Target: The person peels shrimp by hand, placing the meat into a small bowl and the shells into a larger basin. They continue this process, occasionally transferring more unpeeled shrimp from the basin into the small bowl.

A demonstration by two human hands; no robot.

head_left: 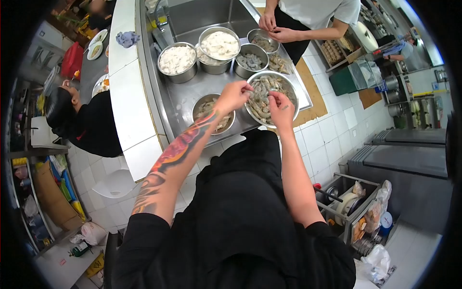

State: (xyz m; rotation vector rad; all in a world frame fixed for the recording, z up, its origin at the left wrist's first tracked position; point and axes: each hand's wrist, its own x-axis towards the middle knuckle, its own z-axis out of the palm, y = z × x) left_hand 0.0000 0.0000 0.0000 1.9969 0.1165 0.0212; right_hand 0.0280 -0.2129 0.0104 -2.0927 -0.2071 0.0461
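with the large shrimp bowl (260,111) as datum: left hand (234,96) and right hand (281,110) above it, fingers of each drawn together, contents indeterminable; smaller bowl (224,129) left of datum, on the metal bench (178,96).

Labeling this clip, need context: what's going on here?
The person's left hand and right hand are over a large bowl of shrimp, fingers pinched; whether each holds one is too small to tell. Across from them, a co-worker has both hands together above a smaller bowl. More metal containers, some filled with pale pieces, stand on the steel counter.
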